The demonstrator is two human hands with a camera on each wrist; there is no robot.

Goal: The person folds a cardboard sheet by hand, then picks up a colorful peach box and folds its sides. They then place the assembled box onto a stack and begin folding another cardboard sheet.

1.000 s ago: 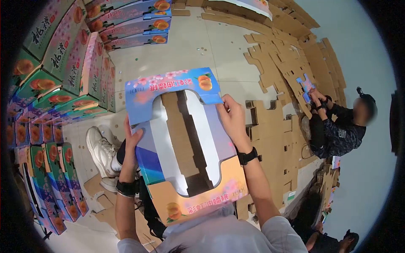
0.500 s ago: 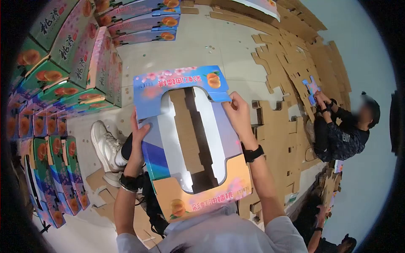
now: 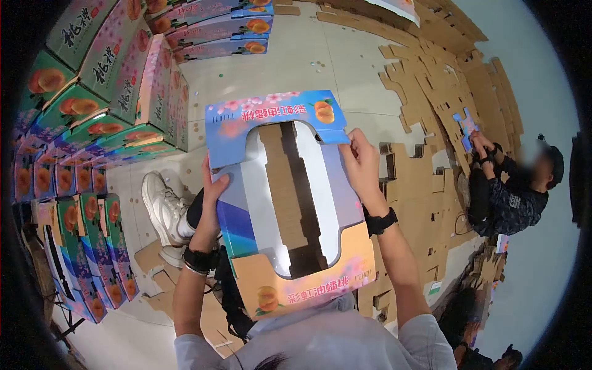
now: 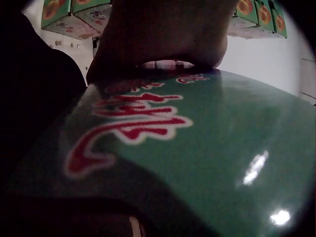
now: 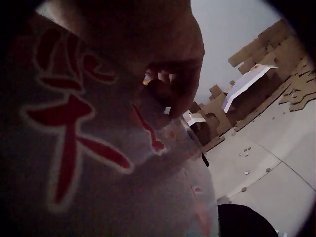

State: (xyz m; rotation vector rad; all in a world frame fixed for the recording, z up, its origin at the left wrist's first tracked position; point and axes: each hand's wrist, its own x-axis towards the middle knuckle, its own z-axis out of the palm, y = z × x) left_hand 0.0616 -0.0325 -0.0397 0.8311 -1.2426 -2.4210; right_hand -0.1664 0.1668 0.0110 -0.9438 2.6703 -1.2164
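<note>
A printed cardboard fruit box is held in front of my body. Its top has a large rounded opening, with a blue end flap on the far side and an orange one near me, both with peach pictures. Through the opening show white panels and a brown cardboard bottom. My left hand grips the left side near the blue flap, thumb on the top edge and fingers along the side wall. At the far right corner my right hand pinches the box edge beside the blue flap's small tab, fingers bent.
Stacked printed peach boxes stand on the left, with more upright boxes below them. Flat brown cardboard sheets cover the floor at right, where a seated person handles a blue printed piece. My white shoe is left of the box.
The box and both hands have shifted slightly right in the head view, along with the surroundings. Both hands keep their places on the box.
</note>
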